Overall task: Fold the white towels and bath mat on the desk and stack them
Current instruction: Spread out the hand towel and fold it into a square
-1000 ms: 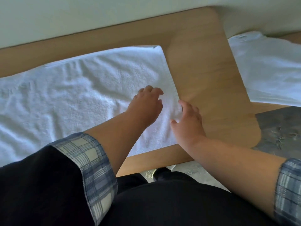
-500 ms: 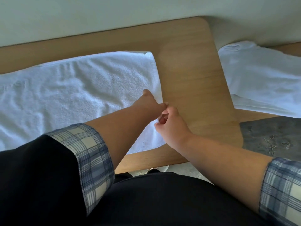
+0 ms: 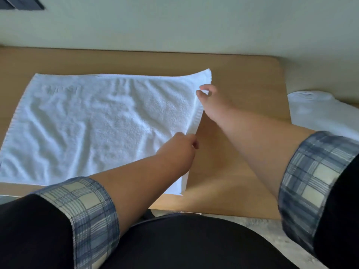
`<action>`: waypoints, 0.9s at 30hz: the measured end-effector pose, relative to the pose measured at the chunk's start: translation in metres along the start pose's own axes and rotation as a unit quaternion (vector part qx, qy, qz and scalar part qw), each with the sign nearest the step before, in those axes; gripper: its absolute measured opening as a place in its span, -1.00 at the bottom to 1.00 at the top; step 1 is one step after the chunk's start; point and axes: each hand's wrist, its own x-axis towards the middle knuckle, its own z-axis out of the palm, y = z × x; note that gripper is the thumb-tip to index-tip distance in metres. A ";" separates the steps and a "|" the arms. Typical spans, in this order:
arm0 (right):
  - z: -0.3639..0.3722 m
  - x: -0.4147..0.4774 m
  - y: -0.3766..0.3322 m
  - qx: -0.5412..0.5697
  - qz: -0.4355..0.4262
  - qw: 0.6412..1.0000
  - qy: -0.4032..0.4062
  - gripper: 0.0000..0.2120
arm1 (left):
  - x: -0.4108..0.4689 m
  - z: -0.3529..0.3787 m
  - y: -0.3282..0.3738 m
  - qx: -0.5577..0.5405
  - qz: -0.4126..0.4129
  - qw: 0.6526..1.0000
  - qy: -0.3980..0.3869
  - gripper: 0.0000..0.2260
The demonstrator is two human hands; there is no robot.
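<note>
A white terry towel (image 3: pixel 97 121) lies spread flat on the wooden desk (image 3: pixel 242 98), filling its left and middle. My left hand (image 3: pixel 178 150) pinches the towel's right edge near the front, fingers closed on the cloth. My right hand (image 3: pixel 211 101) pinches the same right edge farther back, near the far right corner, which lifts slightly off the desk. A second white towel (image 3: pixel 318 113) lies folded on a separate surface at the right.
A pale wall runs along the desk's far edge. The desk's rounded right end is bare wood. Grey patterned floor (image 3: pixel 272 230) shows below the desk's front edge. My dark clothing and plaid cuffs fill the bottom of the view.
Both hands met at the towel's right edge, then spread apart along it: the right hand went back, the left stayed near the front. The view shifted left, showing the towel's whole width.
</note>
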 end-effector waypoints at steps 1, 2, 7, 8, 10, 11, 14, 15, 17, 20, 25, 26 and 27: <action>0.001 0.011 -0.004 -0.014 -0.002 1.000 -0.012 -0.65 | -0.002 -0.001 -0.002 -0.004 -0.003 1.000 -0.006 -0.75; 0.003 0.022 -0.006 -0.034 0.002 0.999 -0.029 -0.63 | -0.004 -0.001 -0.004 -0.008 -0.009 1.000 -0.014 -0.77; 0.018 0.034 -0.017 -0.116 0.024 0.992 -0.050 -0.37 | -0.022 -0.004 -0.014 -0.018 -0.012 0.999 -0.049 -0.55; 0.022 0.031 -0.021 -0.096 0.014 0.995 -0.038 -0.33 | -0.026 -0.007 -0.018 -0.033 -0.014 0.998 -0.052 -0.54; 0.031 0.025 -0.032 -0.071 -0.009 0.997 -0.016 -0.27 | -0.034 -0.015 -0.025 -0.067 -0.022 0.996 -0.053 -0.49; 0.035 0.021 -0.038 -0.061 -0.021 0.998 -0.012 -0.25 | -0.039 -0.020 -0.030 -0.083 -0.026 0.995 -0.055 -0.46; 0.051 0.014 -0.060 -0.037 -0.060 0.997 0.004 -0.18 | -0.049 -0.036 -0.049 -0.118 -0.033 0.991 -0.053 -0.41; 0.056 0.013 -0.067 -0.040 -0.070 0.997 0.007 -0.19 | -0.051 -0.040 -0.057 -0.126 -0.034 0.990 -0.050 -0.40; 0.068 0.012 -0.082 -0.055 -0.078 0.995 0.016 -0.23 | -0.053 -0.045 -0.074 -0.142 -0.033 0.988 -0.044 -0.39; 0.089 0.009 -0.100 -0.063 -0.084 0.994 0.026 -0.26 | -0.057 -0.052 -0.097 -0.179 -0.039 0.982 -0.043 -0.42; 0.131 0.003 -0.132 -0.082 -0.101 0.991 0.041 -0.26 | -0.061 -0.073 -0.137 -0.188 0.009 0.980 -0.056 -0.43; 0.139 0.003 -0.138 -0.086 -0.102 0.990 0.043 -0.27 | -0.061 -0.078 -0.145 -0.186 0.021 0.980 -0.060 -0.42; 0.146 0.003 -0.143 -0.089 -0.103 0.990 0.044 -0.27 | -0.062 -0.082 -0.152 -0.186 0.032 0.980 -0.064 -0.42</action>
